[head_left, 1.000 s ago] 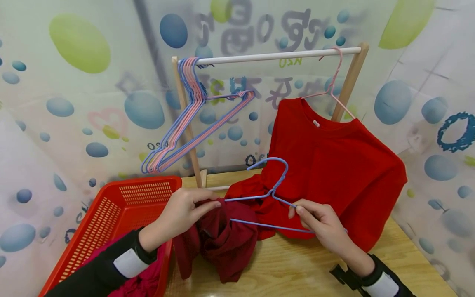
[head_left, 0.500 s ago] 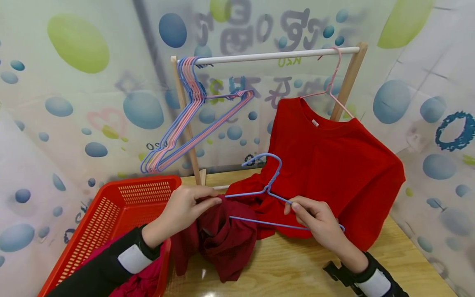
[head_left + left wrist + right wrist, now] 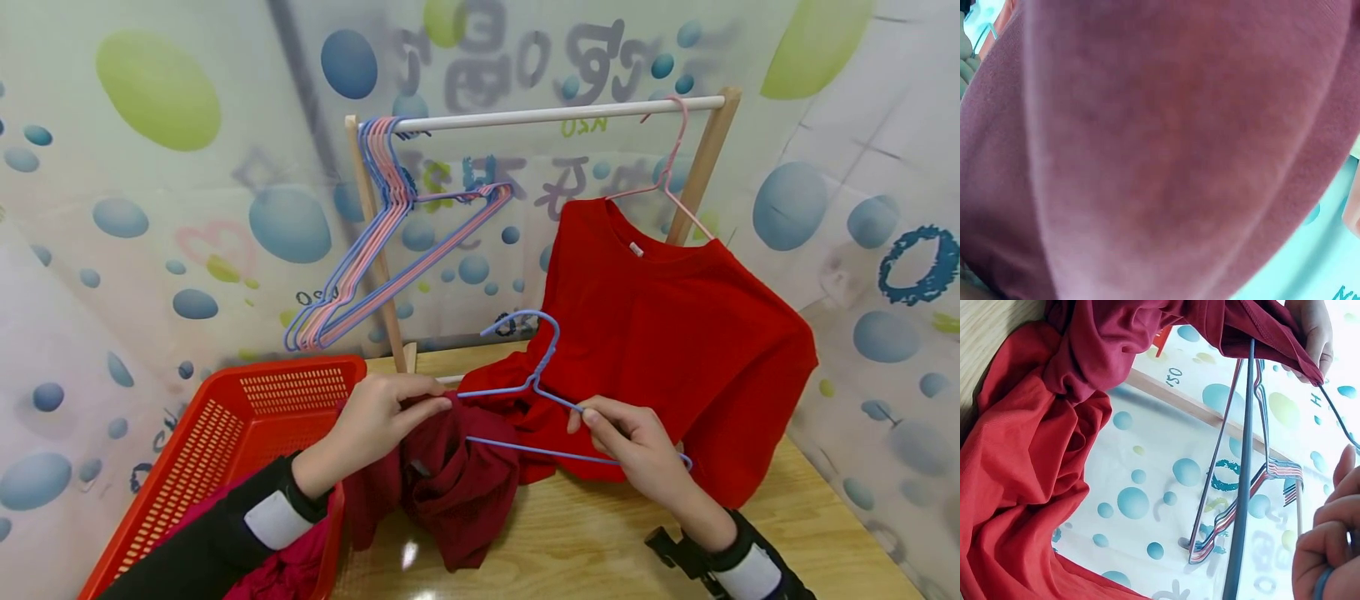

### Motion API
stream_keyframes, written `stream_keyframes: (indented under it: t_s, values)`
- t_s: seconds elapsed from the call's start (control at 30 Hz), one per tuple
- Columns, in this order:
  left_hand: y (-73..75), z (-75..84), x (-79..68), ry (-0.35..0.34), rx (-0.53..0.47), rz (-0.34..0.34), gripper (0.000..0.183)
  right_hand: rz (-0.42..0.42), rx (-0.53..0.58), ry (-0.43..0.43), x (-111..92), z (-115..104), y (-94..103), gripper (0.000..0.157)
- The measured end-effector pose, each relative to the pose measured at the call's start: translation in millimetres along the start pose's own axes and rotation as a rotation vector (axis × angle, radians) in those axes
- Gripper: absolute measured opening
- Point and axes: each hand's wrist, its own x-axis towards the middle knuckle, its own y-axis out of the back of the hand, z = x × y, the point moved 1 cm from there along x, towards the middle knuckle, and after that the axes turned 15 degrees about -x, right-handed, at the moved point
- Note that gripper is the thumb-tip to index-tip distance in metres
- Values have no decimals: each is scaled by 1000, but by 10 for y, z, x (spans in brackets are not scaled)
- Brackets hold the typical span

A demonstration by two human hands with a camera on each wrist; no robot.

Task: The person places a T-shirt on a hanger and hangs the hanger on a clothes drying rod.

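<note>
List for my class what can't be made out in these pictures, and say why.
Head view: the left end of the blue hanger, hidden by the dark red garment.
Head view: any wording on the label of the red shirt, too small.
Head view: the near end of the basket, cut off by the bottom edge.
Left wrist view: the grip of the left hand, blocked by close, blurred cloth.

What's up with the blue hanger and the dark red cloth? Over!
Right hand grips blue hanger. Left hand pinches dark red cloth. Hanger's left end hidden by cloth. Red shirt hangs close behind.
</note>
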Motion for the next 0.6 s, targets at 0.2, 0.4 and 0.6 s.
stream_keyframes:
  t_s: [0.2,0.4,0.6]
  values:
    - [-25,-2,15,4,-40,-13,13,-6,14,-9,14,-10,-37,20]
    - [-47,10,40,17,-61,-16,15,-9,14,-25,33,-28,-80,19]
    - [-59,27,64,44,-87,-24,16,-7,24,-26,40,-37,-108,19]
